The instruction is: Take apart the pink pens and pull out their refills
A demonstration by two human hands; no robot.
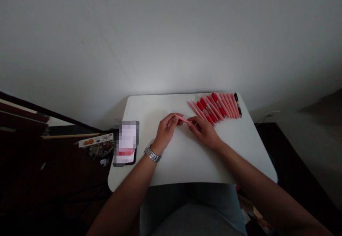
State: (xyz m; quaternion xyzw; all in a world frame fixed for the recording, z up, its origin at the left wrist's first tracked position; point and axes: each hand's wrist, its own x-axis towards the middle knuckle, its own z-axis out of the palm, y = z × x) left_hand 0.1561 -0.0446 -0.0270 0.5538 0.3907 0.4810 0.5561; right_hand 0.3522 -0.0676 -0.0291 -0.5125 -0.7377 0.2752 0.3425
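Note:
A pink pen (182, 119) is held between my two hands above the middle of the white table. My left hand (169, 124), with a metal watch (152, 153) on its wrist, is closed on the pen's left end. The fingertips of my right hand (203, 131) pinch its right end. Beyond my right hand lies a fanned row of pens (213, 106), mostly pink, with several red ones among them. A black pen (237, 105) lies at the row's right end.
A phone (127, 141), its screen blurred out, lies at the left edge of the white table (181, 168). A plain wall (171, 43) rises behind the table. On the left, below table height, are a printed strip (93, 141) and clutter.

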